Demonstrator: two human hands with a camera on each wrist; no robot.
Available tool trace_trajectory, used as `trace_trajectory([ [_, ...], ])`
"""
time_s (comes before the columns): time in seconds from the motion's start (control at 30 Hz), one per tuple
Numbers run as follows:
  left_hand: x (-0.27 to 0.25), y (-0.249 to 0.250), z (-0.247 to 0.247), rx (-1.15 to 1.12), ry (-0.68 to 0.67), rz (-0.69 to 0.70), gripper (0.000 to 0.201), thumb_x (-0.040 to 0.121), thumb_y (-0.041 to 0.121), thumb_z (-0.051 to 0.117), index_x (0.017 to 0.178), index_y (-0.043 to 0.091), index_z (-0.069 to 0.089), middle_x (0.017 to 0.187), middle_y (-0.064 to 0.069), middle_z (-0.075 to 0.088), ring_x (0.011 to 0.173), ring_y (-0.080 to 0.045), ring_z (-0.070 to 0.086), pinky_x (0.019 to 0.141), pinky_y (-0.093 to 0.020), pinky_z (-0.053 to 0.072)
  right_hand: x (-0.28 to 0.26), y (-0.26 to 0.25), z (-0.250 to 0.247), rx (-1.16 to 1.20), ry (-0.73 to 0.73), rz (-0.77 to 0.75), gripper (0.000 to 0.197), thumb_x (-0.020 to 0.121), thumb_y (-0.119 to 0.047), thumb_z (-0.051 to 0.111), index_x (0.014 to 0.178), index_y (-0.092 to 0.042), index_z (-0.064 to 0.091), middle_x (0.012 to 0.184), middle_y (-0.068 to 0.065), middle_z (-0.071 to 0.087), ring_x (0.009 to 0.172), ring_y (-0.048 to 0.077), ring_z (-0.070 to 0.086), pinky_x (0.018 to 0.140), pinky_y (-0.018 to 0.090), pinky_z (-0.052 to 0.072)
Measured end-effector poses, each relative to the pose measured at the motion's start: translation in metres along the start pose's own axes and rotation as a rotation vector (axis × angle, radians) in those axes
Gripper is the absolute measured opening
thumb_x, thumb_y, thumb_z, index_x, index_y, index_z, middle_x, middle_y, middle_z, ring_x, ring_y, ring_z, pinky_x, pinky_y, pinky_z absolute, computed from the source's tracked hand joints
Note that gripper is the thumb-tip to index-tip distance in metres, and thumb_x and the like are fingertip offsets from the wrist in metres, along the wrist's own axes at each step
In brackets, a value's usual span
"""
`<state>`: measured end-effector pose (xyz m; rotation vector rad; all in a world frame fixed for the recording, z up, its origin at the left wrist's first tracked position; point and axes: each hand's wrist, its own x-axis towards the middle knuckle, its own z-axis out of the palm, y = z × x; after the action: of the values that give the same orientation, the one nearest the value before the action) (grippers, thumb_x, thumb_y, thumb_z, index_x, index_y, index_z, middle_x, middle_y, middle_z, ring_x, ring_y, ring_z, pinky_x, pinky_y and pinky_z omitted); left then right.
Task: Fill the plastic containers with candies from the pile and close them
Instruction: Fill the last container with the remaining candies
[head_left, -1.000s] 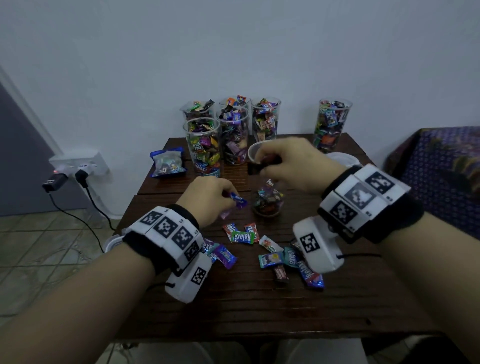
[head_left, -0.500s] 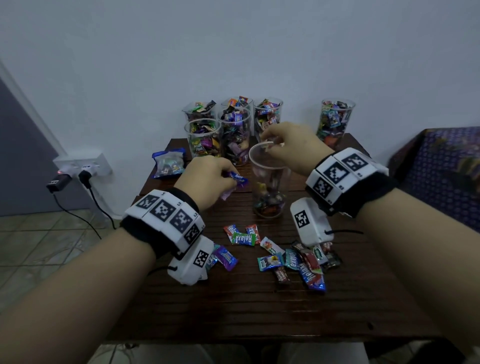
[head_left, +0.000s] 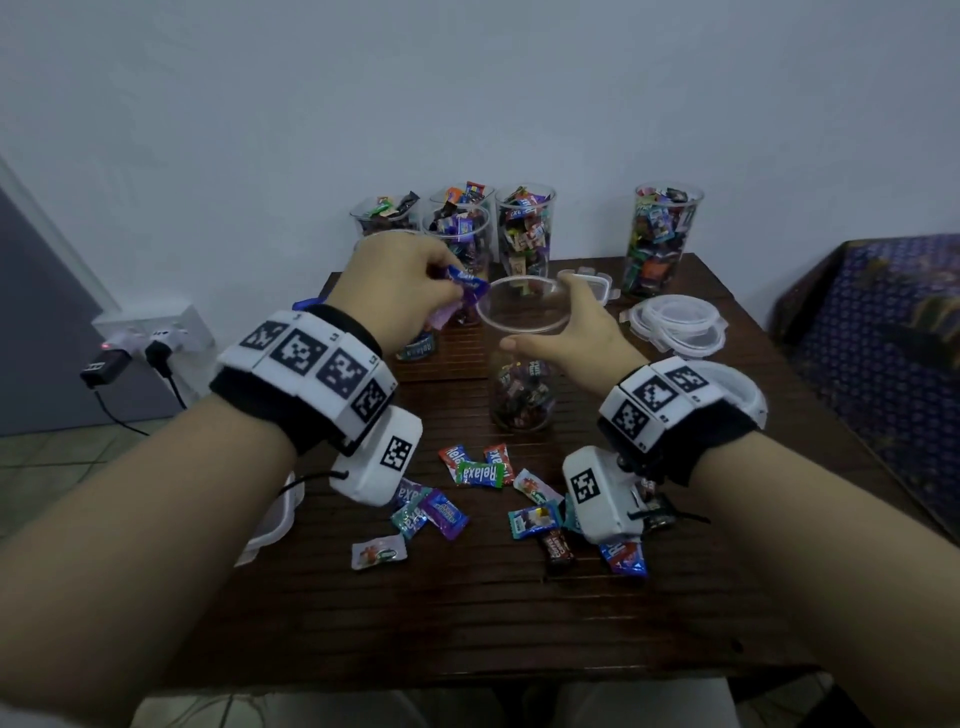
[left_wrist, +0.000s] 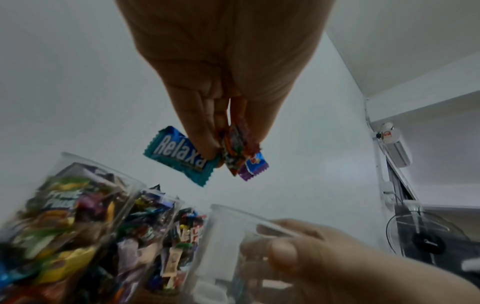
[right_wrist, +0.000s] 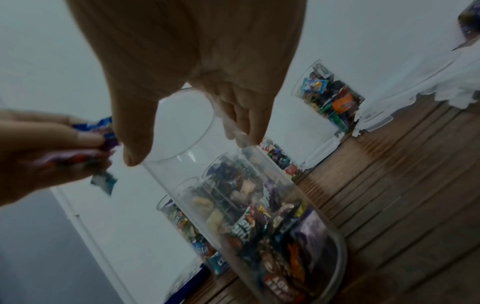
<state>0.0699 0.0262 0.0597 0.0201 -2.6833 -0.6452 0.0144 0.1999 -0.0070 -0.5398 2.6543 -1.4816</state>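
Candies (left_wrist: 207, 158) in crinkly wrappers hang bunched from the fingertips of the left hand (head_left: 400, 291), which pinches them just left of the mouth of a clear plastic container (head_left: 522, 364). The left wrist view shows at least three wrappers in that pinch: a teal one, an orange one and a purple one. The right hand (head_left: 566, 332) curls around the container's upper wall near the rim, thumb on the near side and fingers on the far side, holding it tipped toward the candies above a dark wooden table (head_left: 467, 623). The container is about a quarter full. Loose candies, the pile (head_left: 498, 499), lie scattered on the table just in front of it. Filled containers (head_left: 524, 228) stand at the table's back edge, none with a lid on that I can see, and clear lids (head_left: 675, 325) lie stacked to the right. The candies look light and slippery, likely to slide from a loose pinch, so gathering them by the wrapper ends seems best. The container looks thin, light and flexible; a gentle hold around the upper wall should steady it without squashing it.
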Motion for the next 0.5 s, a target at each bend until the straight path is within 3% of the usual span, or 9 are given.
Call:
trace_trajectory([
  [0.1, 0.008, 0.009, -0.004, -0.058, 0.034, 0.009, 0.019, 0.085, 0.017, 0.067, 0.102, 0.011, 0.071, 0.082, -0.005, 0.061, 0.078, -0.02, 0.057, 0.073, -0.031, 0.047, 0.0, -0.004, 0.009, 0.037, -0.036, -0.014, 0.09, 0.07, -0.036, 0.08, 0.141, -0.012, 0.029, 0.136, 0.003, 0.048, 0.124, 0.018, 0.046, 0.099, 0.028, 0.037],
  [0.17, 0.012, 0.015, -0.002, -0.061, 0.048, 0.025, 0.02, 0.084, 0.016, 0.067, 0.103, 0.009, 0.071, 0.083, -0.005, 0.06, 0.08, -0.021, 0.056, 0.078, -0.035, 0.049, -0.001, -0.008, 0.015, 0.041, -0.065, -0.027, 0.09, 0.071, -0.035, 0.08, 0.141, -0.012, 0.028, 0.136, 0.003, 0.047, 0.125, 0.017, 0.045, 0.096, 0.025, 0.036],
  [0.3, 0.013, 0.02, 0.01, -0.069, 0.007, 0.015, 0.018, 0.084, 0.015, 0.066, 0.1, 0.009, 0.071, 0.09, -0.009, 0.066, 0.085, -0.022, 0.059, 0.081, -0.033, 0.047, -0.004, -0.012, 0.024, 0.057, -0.097, -0.053, 0.087, 0.073, -0.032, 0.079, 0.141, -0.014, 0.028, 0.132, 0.0, 0.047, 0.115, 0.011, 0.044, 0.088, 0.02, 0.032],
  [0.4, 0.008, 0.013, 0.02, -0.067, -0.034, -0.017, 0.016, 0.083, 0.014, 0.065, 0.097, 0.01, 0.071, 0.083, -0.007, 0.066, 0.085, -0.021, 0.06, 0.082, -0.032, 0.045, -0.005, -0.012, 0.024, 0.058, -0.099, -0.065, 0.086, 0.072, -0.031, 0.08, 0.14, -0.015, 0.03, 0.126, -0.002, 0.048, 0.113, 0.01, 0.045, 0.086, 0.019, 0.033],
  [0.5, 0.005, 0.008, 0.026, -0.051, -0.07, -0.007, 0.016, 0.085, 0.016, 0.065, 0.1, 0.012, 0.071, 0.086, -0.004, 0.064, 0.082, -0.019, 0.058, 0.077, -0.033, 0.048, -0.006, -0.013, 0.021, 0.058, -0.121, -0.053, 0.086, 0.074, -0.03, 0.079, 0.141, -0.015, 0.028, 0.113, -0.009, 0.045, 0.103, 0.004, 0.043, 0.072, 0.012, 0.035],
])
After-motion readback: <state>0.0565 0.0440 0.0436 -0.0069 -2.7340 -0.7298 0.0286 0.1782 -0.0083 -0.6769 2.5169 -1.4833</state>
